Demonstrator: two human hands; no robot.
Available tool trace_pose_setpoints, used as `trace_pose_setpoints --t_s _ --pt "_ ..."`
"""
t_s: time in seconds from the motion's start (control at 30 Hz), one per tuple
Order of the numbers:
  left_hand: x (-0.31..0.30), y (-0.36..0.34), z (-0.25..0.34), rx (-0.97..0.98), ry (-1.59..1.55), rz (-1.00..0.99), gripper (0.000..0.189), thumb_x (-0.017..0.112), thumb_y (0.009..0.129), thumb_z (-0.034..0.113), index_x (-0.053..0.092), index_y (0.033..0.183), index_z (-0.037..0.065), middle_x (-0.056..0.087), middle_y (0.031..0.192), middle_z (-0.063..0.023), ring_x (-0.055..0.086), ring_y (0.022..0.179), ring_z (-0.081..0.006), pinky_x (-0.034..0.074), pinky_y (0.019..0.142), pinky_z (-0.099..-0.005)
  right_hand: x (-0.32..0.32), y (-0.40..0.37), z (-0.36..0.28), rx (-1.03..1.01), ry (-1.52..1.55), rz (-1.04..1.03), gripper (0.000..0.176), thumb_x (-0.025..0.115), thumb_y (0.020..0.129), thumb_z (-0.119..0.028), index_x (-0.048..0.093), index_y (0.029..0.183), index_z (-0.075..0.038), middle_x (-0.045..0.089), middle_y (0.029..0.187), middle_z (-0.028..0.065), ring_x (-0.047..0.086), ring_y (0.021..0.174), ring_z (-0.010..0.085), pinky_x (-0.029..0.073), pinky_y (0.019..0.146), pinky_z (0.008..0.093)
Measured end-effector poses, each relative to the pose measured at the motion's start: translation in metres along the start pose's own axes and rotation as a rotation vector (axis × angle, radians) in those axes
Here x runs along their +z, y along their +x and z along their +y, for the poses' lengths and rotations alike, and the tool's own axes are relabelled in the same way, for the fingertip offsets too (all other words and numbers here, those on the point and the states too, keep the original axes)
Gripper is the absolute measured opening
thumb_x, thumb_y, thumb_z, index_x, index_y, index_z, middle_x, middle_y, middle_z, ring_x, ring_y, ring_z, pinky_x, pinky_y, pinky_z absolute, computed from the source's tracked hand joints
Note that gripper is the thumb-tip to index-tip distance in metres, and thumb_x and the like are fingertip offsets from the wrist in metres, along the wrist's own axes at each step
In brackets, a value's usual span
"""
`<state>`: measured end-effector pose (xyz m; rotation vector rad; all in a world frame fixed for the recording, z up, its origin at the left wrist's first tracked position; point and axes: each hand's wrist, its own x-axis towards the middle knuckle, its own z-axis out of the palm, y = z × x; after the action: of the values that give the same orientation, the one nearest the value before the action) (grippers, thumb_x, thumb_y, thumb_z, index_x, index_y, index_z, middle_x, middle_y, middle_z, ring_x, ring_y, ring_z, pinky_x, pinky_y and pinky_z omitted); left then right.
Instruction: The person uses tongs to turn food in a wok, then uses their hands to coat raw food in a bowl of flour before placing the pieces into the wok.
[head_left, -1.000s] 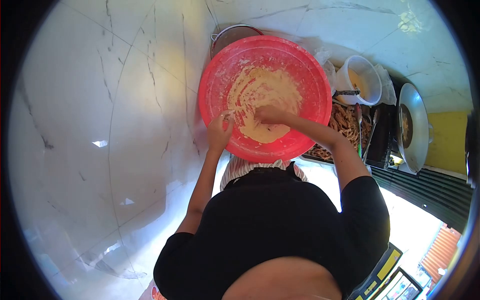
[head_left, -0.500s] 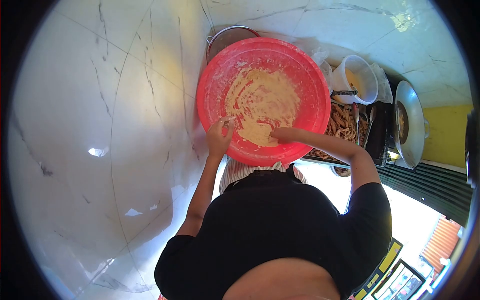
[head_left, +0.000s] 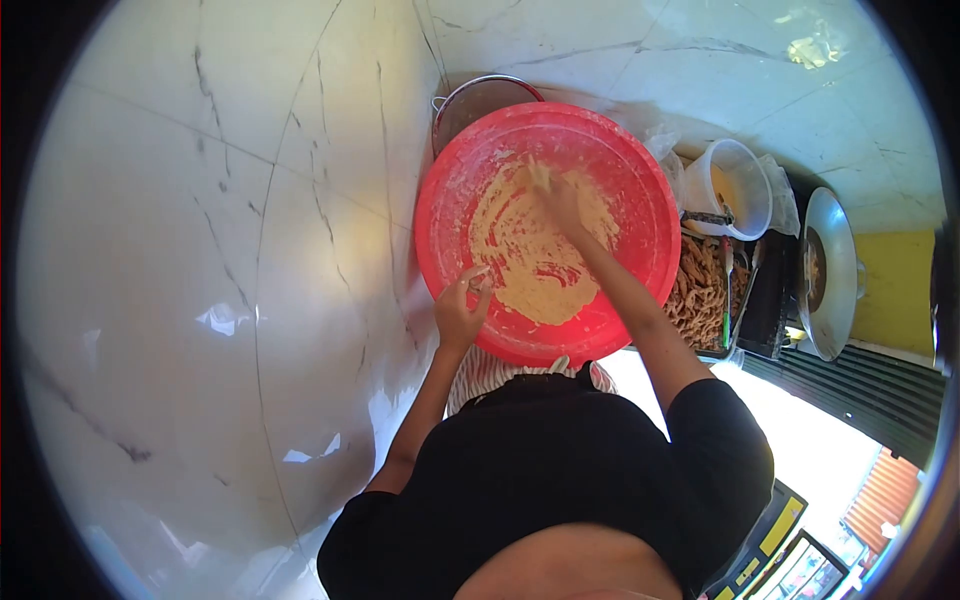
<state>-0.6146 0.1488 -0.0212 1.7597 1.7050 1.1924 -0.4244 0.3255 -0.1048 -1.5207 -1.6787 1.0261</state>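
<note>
A large red plastic basin (head_left: pixel 650 240) holds a layer of pale yellow, floury mixture (head_left: pixel 545 290), with streaks of red bottom showing through. My right hand (head_left: pixel 558 198) is in the mixture toward the basin's far side, its flour-coated fingers stretched forward and slightly blurred. At the near left rim, my left hand (head_left: pixel 462 310) hovers over the edge with white powder on its fingertips. A gap shows between its thumb and fingers, and nothing is held there.
Right of the basin are a tray of brown fried strips (head_left: pixel 697 300) with tongs (head_left: pixel 728 300), a white tub (head_left: pixel 742 185) with yellowish contents, and a large metal wok (head_left: pixel 835 270). A metal-rimmed container (head_left: pixel 470 105) stands behind the basin. Marbled wall tiles (head_left: pixel 330 230) rise at left.
My right hand has swept from the near side of the mixture to the far side. My left hand stays by the rim. The whole view has shifted slightly.
</note>
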Motion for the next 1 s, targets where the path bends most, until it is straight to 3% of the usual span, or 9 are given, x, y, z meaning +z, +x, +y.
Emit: trace_pose_setpoints --t_s 0.07,0.17,0.27,0.37,0.5,0.67,0.87,0.93,1.0 --pt "-0.002 0.001 0.004 -0.08 -0.017 -0.025 0.021 0.058 0.073 0.014 0.055 0.092 0.006 0.059 0.073 -0.0087 0.057 0.063 -0.0202 0.044 0.059 -0.0297 0.025 0.013 -0.004 -0.053 -0.108 0.377 0.04 0.057 0.072 -0.014 0.047 0.108 0.0 0.053 0.093 0.0178 0.051 0.083 0.0259 0.04 0.073 0.0332" --pt "-0.001 0.001 0.0 -0.1 -0.004 -0.048 0.023 0.058 0.072 0.013 0.054 0.094 0.006 0.059 0.07 -0.0093 0.057 0.062 -0.0201 0.044 0.058 -0.0292 0.058 0.023 0.0 -0.057 -0.304 0.51 0.038 0.053 0.075 -0.011 0.046 0.11 0.001 0.048 0.102 0.0198 0.046 0.09 0.0319 0.037 0.078 0.0356" --pt "-0.001 0.002 0.004 -0.105 -0.051 -0.032 0.024 0.059 0.072 0.013 0.055 0.094 0.006 0.058 0.068 -0.0093 0.057 0.061 -0.0201 0.044 0.058 -0.0291 0.083 0.022 -0.002 -0.097 0.24 0.441 0.037 0.049 0.075 -0.005 0.044 0.111 0.002 0.047 0.103 0.0199 0.045 0.094 0.0332 0.036 0.082 0.0363" --pt "0.004 0.0 0.007 -0.124 -0.084 0.022 0.023 0.06 0.071 0.011 0.056 0.093 0.005 0.056 0.064 -0.0069 0.055 0.058 -0.0172 0.043 0.057 -0.0264 0.09 0.0 0.003 -0.329 -0.439 0.369 0.037 0.05 0.071 0.0 0.047 0.108 0.002 0.047 0.102 0.0207 0.046 0.093 0.0324 0.036 0.081 0.0373" --pt "0.005 0.002 0.012 -0.12 -0.088 0.032 0.024 0.06 0.071 0.01 0.056 0.094 0.005 0.055 0.064 -0.0065 0.055 0.058 -0.0167 0.043 0.057 -0.026 0.088 -0.016 0.004 -0.415 -0.319 0.249 0.037 0.052 0.067 0.001 0.05 0.104 0.001 0.048 0.1 0.0205 0.046 0.093 0.0314 0.037 0.081 0.0375" --pt "0.007 0.001 0.014 -0.136 -0.04 0.027 0.025 0.059 0.071 0.012 0.055 0.095 0.007 0.058 0.067 -0.0076 0.057 0.059 -0.0193 0.044 0.057 -0.029 0.073 -0.053 0.005 -0.66 -0.286 -0.275 0.026 0.057 0.064 -0.005 0.058 0.09 -0.003 0.052 0.085 0.016 0.049 0.083 0.0302 0.039 0.073 0.0366" --pt "0.008 0.0 0.013 -0.107 -0.001 0.05 0.024 0.059 0.071 0.013 0.055 0.094 0.008 0.058 0.066 -0.0067 0.057 0.059 -0.0181 0.044 0.057 -0.0283 0.052 -0.028 0.016 -0.754 -0.161 -0.166 0.021 0.059 0.066 -0.008 0.058 0.086 -0.002 0.054 0.079 0.013 0.051 0.077 0.0296 0.041 0.066 0.0368" --pt "0.008 0.001 0.015 -0.115 -0.01 0.048 0.024 0.059 0.071 0.013 0.055 0.094 0.008 0.058 0.067 -0.0069 0.057 0.06 -0.0179 0.044 0.057 -0.0281 0.064 0.009 0.047 -0.393 -0.243 -0.187 0.019 0.058 0.071 -0.012 0.058 0.089 -0.004 0.056 0.083 0.0141 0.052 0.078 0.0285 0.042 0.068 0.0375" --pt "0.008 0.001 0.013 -0.121 -0.018 0.027 0.025 0.059 0.072 0.015 0.055 0.096 0.008 0.06 0.07 -0.0077 0.058 0.061 -0.0174 0.044 0.058 -0.0282 0.071 0.044 0.084 0.244 0.849 -0.286 0.025 0.061 0.071 -0.02 0.056 0.093 -0.008 0.056 0.074 0.0075 0.051 0.063 0.0231 0.041 0.056 0.0349"
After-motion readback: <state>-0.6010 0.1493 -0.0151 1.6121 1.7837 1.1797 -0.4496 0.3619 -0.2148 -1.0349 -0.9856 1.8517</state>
